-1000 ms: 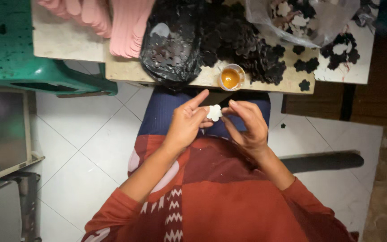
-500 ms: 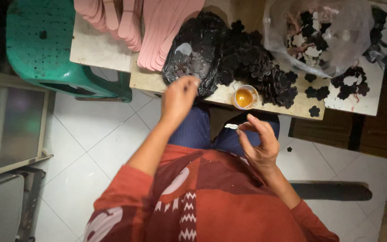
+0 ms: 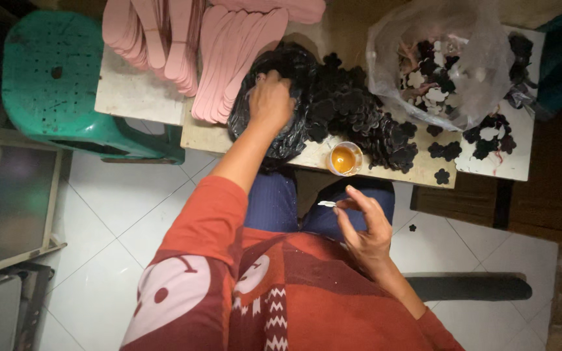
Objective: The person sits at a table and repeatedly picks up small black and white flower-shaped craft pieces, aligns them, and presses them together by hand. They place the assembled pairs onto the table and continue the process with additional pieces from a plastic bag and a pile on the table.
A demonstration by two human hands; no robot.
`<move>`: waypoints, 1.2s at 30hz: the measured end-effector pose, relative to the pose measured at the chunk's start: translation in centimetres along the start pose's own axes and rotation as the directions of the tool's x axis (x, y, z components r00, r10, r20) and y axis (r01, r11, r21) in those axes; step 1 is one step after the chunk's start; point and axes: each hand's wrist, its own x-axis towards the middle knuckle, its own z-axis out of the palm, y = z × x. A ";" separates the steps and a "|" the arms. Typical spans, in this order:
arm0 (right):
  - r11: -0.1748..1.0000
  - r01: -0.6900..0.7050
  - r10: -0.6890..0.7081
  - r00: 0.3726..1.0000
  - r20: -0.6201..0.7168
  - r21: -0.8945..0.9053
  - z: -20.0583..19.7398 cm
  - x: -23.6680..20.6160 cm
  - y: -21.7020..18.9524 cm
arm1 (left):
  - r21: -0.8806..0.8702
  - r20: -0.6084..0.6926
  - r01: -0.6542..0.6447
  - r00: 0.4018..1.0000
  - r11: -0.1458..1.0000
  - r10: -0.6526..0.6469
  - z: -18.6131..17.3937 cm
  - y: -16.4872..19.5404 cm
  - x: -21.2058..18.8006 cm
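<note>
My left hand (image 3: pixel 271 101) reaches forward onto a black plastic bag (image 3: pixel 274 71) on the low table, fingers curled into it; what it grips is hidden. My right hand (image 3: pixel 363 224) stays over my lap, pinching a small white flower-shaped piece (image 3: pixel 327 204) between thumb and forefinger. A small cup of amber glue (image 3: pixel 345 158) stands at the table's near edge, just ahead of the right hand. A heap of black flower-shaped cutouts (image 3: pixel 359 114) lies beside the bag.
Pink sole-shaped pieces (image 3: pixel 190 45) fan across the table's left part. A clear plastic bag (image 3: pixel 443 65) of black and white cutouts sits at right. A green plastic stool (image 3: pixel 66 78) stands to the left. White tiled floor (image 3: pixel 118 214) surrounds my legs.
Both hands held the white piece together over my lap; my left hand then let go and reached forward into the black bag. My right hand keeps the piece.
</note>
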 end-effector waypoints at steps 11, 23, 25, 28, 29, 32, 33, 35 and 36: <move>0.999 -0.032 0.032 0.999 0.002 -0.008 -0.3 0.6 0.7 | 0.110 0.014 0.078 0.997 0.991 -0.080 0.5 1.7 3.8; 1.000 -0.012 0.013 1.000 0.012 -0.026 -0.1 0.5 0.7 | -0.008 -0.042 -0.021 0.999 1.000 0.020 -1.4 -0.5 2.6; 0.999 -0.015 0.015 1.000 0.010 -0.030 0.0 0.6 0.7 | -0.059 -0.031 -0.101 0.995 0.993 0.099 -1.8 -0.4 2.1; 1.000 -0.005 0.005 1.000 0.008 -0.029 0.1 0.7 0.6 | -0.025 -0.075 -0.305 0.950 0.952 0.303 -1.7 -0.4 2.1; 1.000 0.000 0.000 1.000 0.008 -0.031 0.1 0.8 0.6 | 0.007 -0.096 -0.383 0.919 0.924 0.382 -1.6 -0.5 2.3; 1.000 -0.002 0.003 1.000 0.014 -0.030 0.1 0.9 0.6 | -0.038 0.023 -0.327 0.944 0.944 0.328 -1.3 -1.3 3.2; 1.000 -0.005 0.006 1.000 0.016 -0.027 0.2 1.0 0.6 | -0.028 0.086 -0.294 0.952 0.956 0.295 -1.3 -1.7 3.5; 1.000 -0.025 0.025 1.000 0.013 -0.011 0.3 1.0 0.6 | -0.001 0.212 -0.223 0.953 0.975 0.218 -1.9 -2.6 3.9; 0.999 -0.033 0.033 0.999 0.011 -0.004 0.4 1.1 0.6 | -0.065 0.177 -0.197 0.962 0.978 0.205 -2.0 -3.0 3.9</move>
